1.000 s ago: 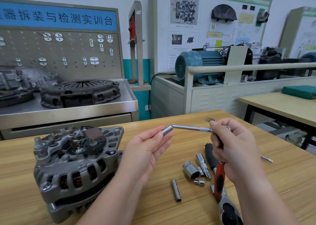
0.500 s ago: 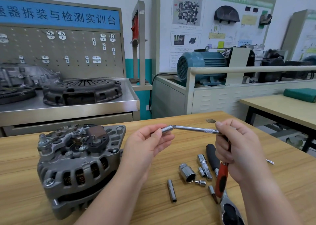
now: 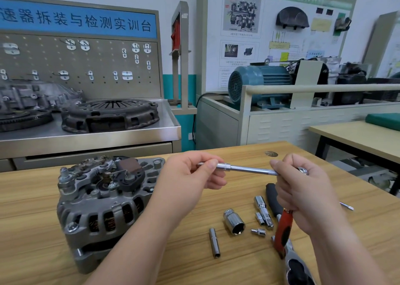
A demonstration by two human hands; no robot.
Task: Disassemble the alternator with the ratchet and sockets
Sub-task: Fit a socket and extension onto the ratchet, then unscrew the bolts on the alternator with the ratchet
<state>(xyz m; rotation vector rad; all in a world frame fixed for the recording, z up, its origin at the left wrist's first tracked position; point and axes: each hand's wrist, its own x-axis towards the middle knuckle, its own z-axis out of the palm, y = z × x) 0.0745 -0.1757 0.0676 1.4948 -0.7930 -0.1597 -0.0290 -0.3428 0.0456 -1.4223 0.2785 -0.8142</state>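
Right of the alternator (image 3: 104,209) on the table (image 3: 32,224), the extension bar (image 3: 251,169) is held level, its socket (image 3: 224,166) pinched by the left hand (image 3: 188,176) and its other end gripped by the curled right hand (image 3: 303,194), probably to seat the joint.

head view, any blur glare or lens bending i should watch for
Head view: sharp at centre, the extension bar and alternator crisp; the same view softens at the bottom edge, where the ratchet head smears; its wide lens makes the wall board sides lean; light is even, with faint shadows under the large socket and glints on its chrome.
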